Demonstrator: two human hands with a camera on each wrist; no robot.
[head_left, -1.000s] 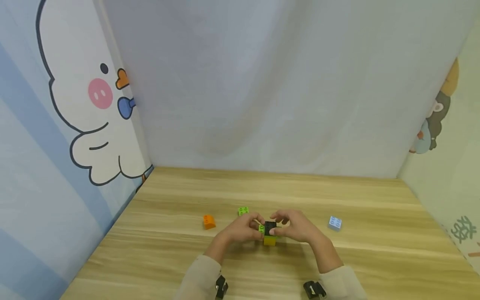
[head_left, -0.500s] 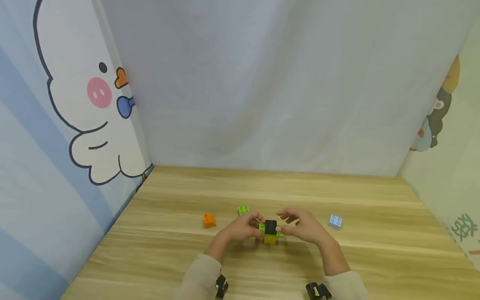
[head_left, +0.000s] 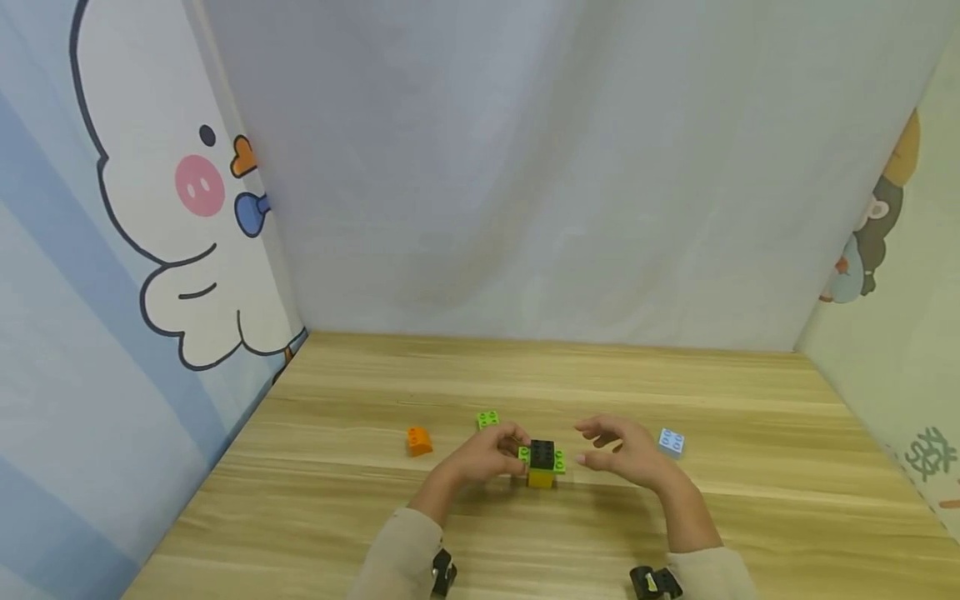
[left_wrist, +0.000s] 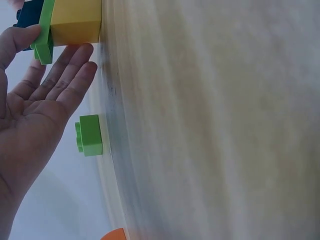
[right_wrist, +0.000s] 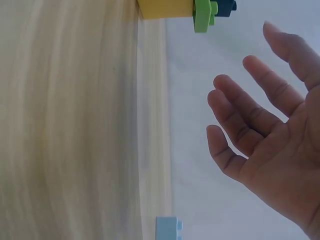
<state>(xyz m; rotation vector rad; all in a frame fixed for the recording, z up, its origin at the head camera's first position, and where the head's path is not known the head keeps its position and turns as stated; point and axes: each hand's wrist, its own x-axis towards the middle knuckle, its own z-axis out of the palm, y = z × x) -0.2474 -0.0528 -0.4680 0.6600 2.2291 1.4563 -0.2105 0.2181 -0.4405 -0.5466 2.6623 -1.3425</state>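
In the head view a small stack stands mid-table: a yellow building brick below, a wider flat green brick across it, and a black brick on top. My left hand holds the stack from the left. The left wrist view shows its thumb on the edge of the flat green brick, with the other fingers beside the yellow brick. To the right, my right hand is apart from the stack, fingers spread and holding nothing. The right wrist view shows its palm.
A light green brick lies just behind my left hand. Further left is an orange brick with a curved side. A light blue brick sits right of my right hand. A grey-white curtain hangs behind the wooden table.
My right hand has let go of the stack and drawn away to the right, uncovering the right end of the flat green brick. My left hand stays in place.
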